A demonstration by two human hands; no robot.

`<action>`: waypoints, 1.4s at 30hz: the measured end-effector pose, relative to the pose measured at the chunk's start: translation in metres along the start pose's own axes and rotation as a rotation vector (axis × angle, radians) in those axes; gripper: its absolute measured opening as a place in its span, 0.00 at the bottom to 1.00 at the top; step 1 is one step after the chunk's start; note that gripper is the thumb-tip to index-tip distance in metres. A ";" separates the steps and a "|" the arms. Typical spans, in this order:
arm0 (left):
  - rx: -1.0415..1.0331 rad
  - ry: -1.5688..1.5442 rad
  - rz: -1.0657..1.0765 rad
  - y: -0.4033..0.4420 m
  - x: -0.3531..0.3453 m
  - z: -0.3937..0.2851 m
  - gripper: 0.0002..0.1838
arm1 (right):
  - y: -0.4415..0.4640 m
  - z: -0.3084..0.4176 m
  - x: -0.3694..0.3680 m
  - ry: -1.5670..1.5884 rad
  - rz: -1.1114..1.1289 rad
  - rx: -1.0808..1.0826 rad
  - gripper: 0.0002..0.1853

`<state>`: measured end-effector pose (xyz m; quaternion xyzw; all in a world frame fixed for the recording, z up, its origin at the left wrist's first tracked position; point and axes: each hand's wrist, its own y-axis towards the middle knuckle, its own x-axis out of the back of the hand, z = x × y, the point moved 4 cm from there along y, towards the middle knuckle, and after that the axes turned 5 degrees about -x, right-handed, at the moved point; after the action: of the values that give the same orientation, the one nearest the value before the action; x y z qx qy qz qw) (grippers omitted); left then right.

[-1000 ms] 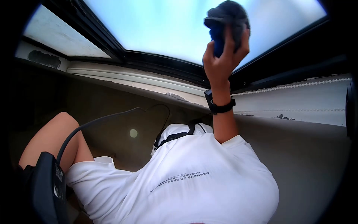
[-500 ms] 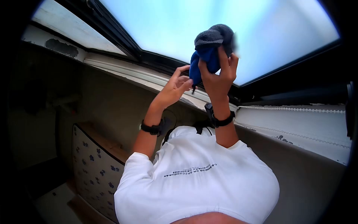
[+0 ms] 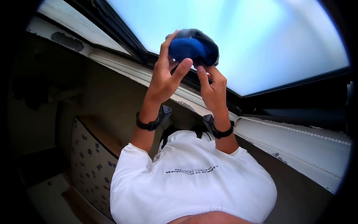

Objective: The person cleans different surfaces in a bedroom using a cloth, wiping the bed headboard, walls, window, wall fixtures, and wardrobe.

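Note:
A bundled microfiber cloth (image 3: 188,48), blue on its near face and dark grey along its rim, is up in front of the bright window pane. My left hand (image 3: 164,80) cups its left side, with the index finger along the edge and the thumb raised at the lower front. From below right, my right hand (image 3: 214,87) pinches the cloth between thumb and fingers. Part of the fingers of both hands is hidden behind the cloth. On each wrist is a black strap with a small device.
A black frame (image 3: 138,46) borders the window glass (image 3: 268,44). Below it runs a worn white sill (image 3: 123,69) with peeling paint. To the right lies a white ledge with beaded edges (image 3: 294,142). A flower-patterned panel (image 3: 91,160) stands at lower left.
The cloth has moved left and been turned, so more of its blue face shows. My left hand has risen to take its left side; my right hand has lowered to its bottom edge.

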<state>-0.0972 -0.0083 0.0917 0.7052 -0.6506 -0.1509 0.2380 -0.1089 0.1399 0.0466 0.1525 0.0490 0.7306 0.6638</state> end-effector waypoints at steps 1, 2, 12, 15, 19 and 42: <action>0.079 0.034 -0.016 0.001 -0.005 -0.006 0.38 | 0.002 0.000 -0.002 0.031 -0.006 -0.013 0.15; 0.078 0.030 -0.023 0.000 -0.008 -0.002 0.38 | 0.003 -0.001 -0.005 0.063 -0.014 -0.025 0.15; 0.340 -0.599 -0.481 -0.033 0.019 0.093 0.35 | -0.001 -0.042 -0.039 -0.058 0.008 -0.114 0.14; -0.102 -0.386 -0.373 -0.010 0.039 0.049 0.32 | 0.006 -0.016 -0.044 -0.009 -0.066 -0.025 0.12; 0.200 -0.922 -0.399 0.004 0.057 0.048 0.28 | 0.023 0.011 -0.046 0.175 -0.172 0.114 0.14; 0.375 -0.054 0.199 -0.023 0.161 0.124 0.16 | 0.072 0.029 -0.178 0.204 0.172 -0.087 0.26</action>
<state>-0.1252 -0.1835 -0.0088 0.6651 -0.7398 -0.0219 0.0989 -0.1568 -0.0476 0.0655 0.0521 0.0709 0.7978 0.5965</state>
